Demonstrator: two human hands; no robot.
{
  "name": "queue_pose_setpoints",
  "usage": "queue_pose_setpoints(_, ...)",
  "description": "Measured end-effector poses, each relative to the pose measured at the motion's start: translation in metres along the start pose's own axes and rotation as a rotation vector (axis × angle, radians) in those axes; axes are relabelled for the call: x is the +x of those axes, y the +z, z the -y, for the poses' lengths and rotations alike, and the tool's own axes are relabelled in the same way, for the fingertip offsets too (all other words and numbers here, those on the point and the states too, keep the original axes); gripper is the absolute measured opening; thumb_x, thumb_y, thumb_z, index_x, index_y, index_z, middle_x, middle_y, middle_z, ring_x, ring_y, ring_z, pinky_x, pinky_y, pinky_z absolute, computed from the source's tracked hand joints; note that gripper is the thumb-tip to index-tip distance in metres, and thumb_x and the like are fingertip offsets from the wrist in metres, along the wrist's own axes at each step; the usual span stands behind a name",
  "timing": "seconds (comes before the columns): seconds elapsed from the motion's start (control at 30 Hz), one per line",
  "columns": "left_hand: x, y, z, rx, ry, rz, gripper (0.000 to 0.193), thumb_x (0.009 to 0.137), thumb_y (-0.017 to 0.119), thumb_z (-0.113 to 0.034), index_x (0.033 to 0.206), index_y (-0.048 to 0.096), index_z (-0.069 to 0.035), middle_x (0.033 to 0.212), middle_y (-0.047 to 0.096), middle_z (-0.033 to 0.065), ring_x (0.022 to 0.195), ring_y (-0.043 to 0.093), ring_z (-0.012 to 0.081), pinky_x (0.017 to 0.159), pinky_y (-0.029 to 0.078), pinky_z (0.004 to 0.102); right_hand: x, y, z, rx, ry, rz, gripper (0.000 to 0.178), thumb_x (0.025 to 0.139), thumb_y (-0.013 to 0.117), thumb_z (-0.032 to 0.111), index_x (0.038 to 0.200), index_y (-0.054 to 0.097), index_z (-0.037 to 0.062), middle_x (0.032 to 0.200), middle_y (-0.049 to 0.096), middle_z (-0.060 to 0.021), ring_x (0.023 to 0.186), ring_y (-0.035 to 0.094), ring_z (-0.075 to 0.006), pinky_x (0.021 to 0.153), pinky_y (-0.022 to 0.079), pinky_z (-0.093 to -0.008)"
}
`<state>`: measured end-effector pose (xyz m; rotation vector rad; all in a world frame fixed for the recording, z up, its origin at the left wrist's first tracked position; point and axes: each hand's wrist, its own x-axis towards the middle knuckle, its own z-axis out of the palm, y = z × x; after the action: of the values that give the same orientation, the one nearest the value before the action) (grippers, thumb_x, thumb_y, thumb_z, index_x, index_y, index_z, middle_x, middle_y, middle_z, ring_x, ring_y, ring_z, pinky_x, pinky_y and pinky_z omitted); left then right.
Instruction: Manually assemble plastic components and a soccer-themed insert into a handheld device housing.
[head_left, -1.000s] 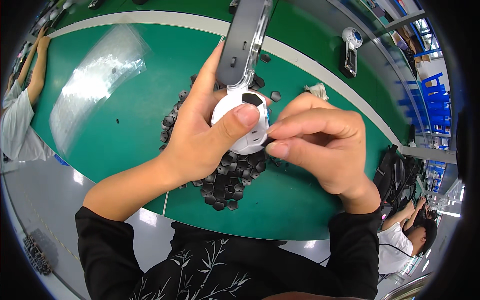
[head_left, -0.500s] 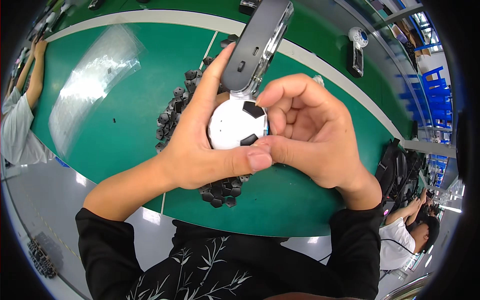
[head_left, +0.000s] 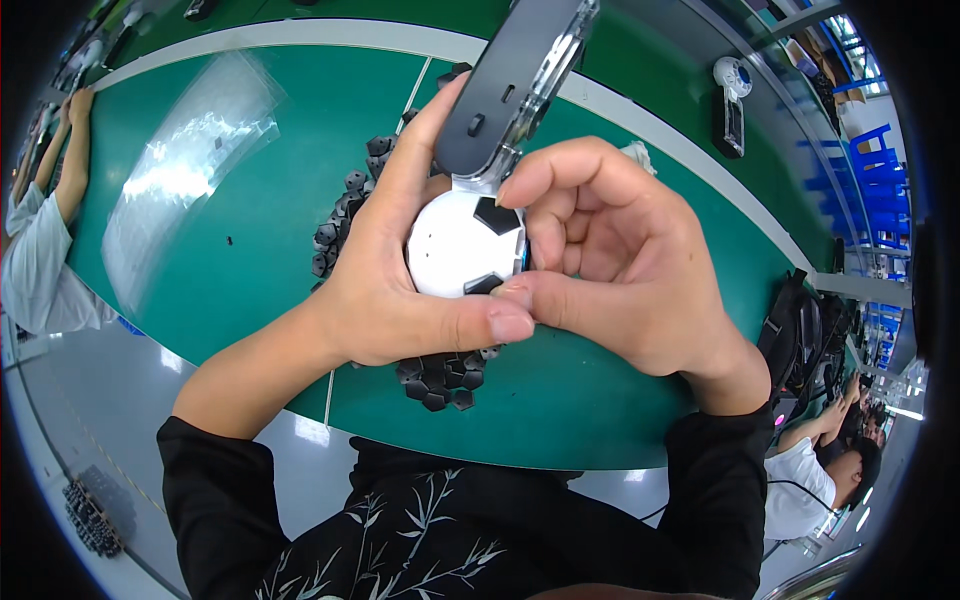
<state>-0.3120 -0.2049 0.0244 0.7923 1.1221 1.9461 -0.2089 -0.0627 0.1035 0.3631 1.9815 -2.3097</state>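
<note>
- Ball point(head_left: 462, 243), frame centre: smooth white plastic sphere, football-patterned; two black patches seated, the rest of the visible face bare, so seemingly partway done.
- Left hand point(head_left: 400, 290) cups the ball, thumb across below.
- Right hand point(head_left: 610, 265) curled, fingertips pressing the ball's right side.
- Grey holder point(head_left: 510, 85) above, glossy, clear-edged.
- Loose black pieces point(head_left: 440, 378) heaped on green tabletop point(head_left: 240, 270), matte, angular.

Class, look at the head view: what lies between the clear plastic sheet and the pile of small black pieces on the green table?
In the head view, only bare green table lies between the clear plastic sheet and the pile of black pieces.
</note>
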Motion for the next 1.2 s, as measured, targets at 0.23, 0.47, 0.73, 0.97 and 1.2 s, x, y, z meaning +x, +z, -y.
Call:
queue_pose_setpoints(0.23,0.008,-0.019,-0.020,0.025,-0.069,-0.101,0.105,0.063,0.078,-0.033,0.148,0.022,-0.004,0.118,0.058,0.0228,0.088,0.066,0.0261,0.066,0.056,0.0293,0.018,-0.023,0.008,-0.765,-0.115,0.024,0.031,0.077,0.066,-0.007,0.108,0.059,-0.0018,0.088,0.058,-0.0071,0.073,0.055,-0.0146,0.068,0.049,-0.0248)
queue_pose_setpoints(0.47,0.015,-0.043,-0.026,0.042,-0.048,-0.093,0.095,0.072,0.068,-0.037,0.147,0.022,-0.001,0.106,0.060,0.0271,0.063,0.064,0.0234,0.040,0.048,0.0236,0.026,-0.018,-0.016,-1.430,0.056,0.209,0.018,0.081,0.063,0.001,0.098,0.060,-0.0010,0.091,0.061,-0.0114,0.076,0.060,-0.0277,0.071,0.051,-0.0347)
queue_pose_setpoints(0.73,0.015,-0.062,-0.041,0.114,0.043,-0.044,0.089,0.076,0.065,-0.033,0.147,0.022,-0.001,0.107,0.060,0.0256,0.067,0.064,0.0247,0.045,0.051,0.0248,0.034,0.004,-0.018,-1.404,0.080,0.201,0.013,0.081,0.063,0.002,0.093,0.059,0.0011,0.091,0.062,-0.0125,0.080,0.061,-0.0324,0.073,0.050,-0.0379)
queue_pose_setpoints(0.97,0.018,-0.058,-0.036,0.148,0.150,-0.204,0.082,0.081,0.061,-0.032,0.147,0.023,-0.001,0.108,0.060,0.0249,0.077,0.068,0.0286,0.054,0.055,0.0270,0.050,-0.004,-0.022,-1.341,0.016,0.251,0.016,0.079,0.065,0.002,0.094,0.061,-0.0009,0.086,0.062,-0.0118,0.076,0.061,-0.0293,0.071,0.050,-0.0356)
queue_pose_setpoints(1.2,0.013,-0.083,-0.046,0.156,0.121,-0.172,0.064,0.088,0.055,-0.026,0.143,0.033,0.000,0.124,0.053,0.0249,0.094,0.067,0.0303,0.070,0.059,0.0333,0.074,-0.013,-0.009,-0.705,0.072,0.347,0.025,0.079,0.069,0.000,0.104,0.065,-0.0012,0.078,0.064,-0.0094,0.063,0.060,-0.0194,0.060,0.049,-0.0293)
